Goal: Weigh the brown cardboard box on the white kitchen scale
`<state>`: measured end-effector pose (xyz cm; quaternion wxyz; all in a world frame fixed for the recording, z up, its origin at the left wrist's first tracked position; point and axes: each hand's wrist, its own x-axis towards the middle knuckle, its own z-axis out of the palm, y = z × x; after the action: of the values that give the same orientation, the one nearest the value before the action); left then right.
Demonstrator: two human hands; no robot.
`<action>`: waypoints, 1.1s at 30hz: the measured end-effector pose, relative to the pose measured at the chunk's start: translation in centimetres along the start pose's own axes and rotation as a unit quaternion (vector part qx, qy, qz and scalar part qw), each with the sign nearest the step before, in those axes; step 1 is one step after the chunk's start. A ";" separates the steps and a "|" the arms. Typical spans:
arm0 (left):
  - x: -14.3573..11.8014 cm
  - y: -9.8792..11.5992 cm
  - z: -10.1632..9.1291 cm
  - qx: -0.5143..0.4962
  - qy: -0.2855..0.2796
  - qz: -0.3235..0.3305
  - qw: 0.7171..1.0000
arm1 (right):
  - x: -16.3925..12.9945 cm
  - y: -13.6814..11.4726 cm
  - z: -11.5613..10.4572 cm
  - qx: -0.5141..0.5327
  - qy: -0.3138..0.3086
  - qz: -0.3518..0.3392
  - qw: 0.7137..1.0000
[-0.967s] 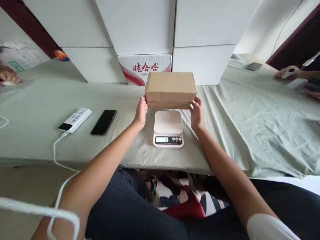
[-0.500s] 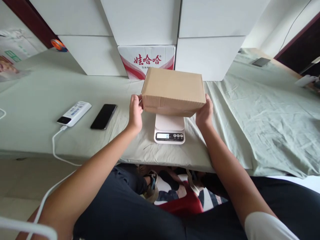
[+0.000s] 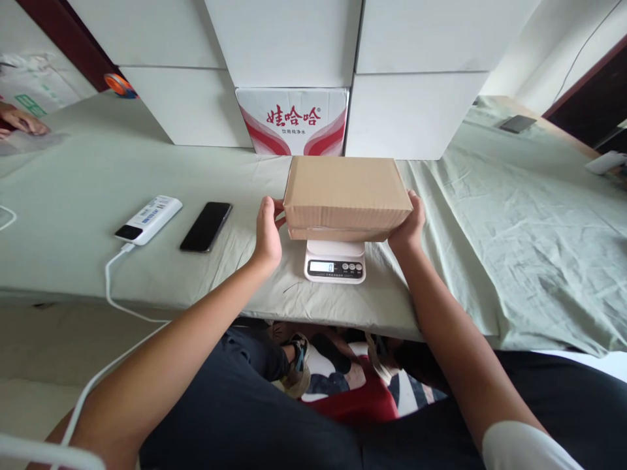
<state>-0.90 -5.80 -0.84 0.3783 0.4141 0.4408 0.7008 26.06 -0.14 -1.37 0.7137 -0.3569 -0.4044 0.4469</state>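
Head view: one person sits at a counter covered with a pale green cloth, both bare arms stretched forward.
Cardboard box: the brown cardboard box is closed and held level, directly above the plate of the scale; whether it already touches the plate I cannot tell.
Left hand: the left hand presses flat on the left end of the box, thumb up, fingers reaching under the bottom edge.
Right hand: the right hand grasps the right end of the box in the same way, palm against the side.
Scale: the small white kitchen scale stands near the front edge of the counter, between the two wrists; its display shows 0.
Phone: a black phone lies face up, left of the left hand, well apart from it.
Power bank: a white power bank lies just beside the phone, with a white cable going down over the counter edge.
Background: white cartons are stacked behind, and a red and white carton with Chinese letters stands just behind the box.
Far left: another person's hand rests at the edge of the view.
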 end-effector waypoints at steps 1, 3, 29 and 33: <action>-0.1 -0.1 0.0 -0.002 0.003 0.000 1.000 | 0.0 0.1 0.0 0.014 0.006 0.009 1.000; -0.3 -0.3 -0.1 -0.012 0.003 -0.006 1.000 | 0.1 0.3 -0.1 0.040 0.018 0.032 0.999; 5.3 -2.6 -4.4 0.098 0.180 0.026 0.978 | 2.4 1.2 -2.5 0.008 0.106 -0.016 0.994; 5.3 -3.0 -4.4 0.099 0.179 0.022 0.979 | 1.9 2.0 -2.3 0.007 0.107 -0.015 0.994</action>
<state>-6.37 -1.45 -3.56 0.2350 0.3272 0.5591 0.7247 27.99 1.98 -3.55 0.7621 -0.3910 -0.3282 0.3983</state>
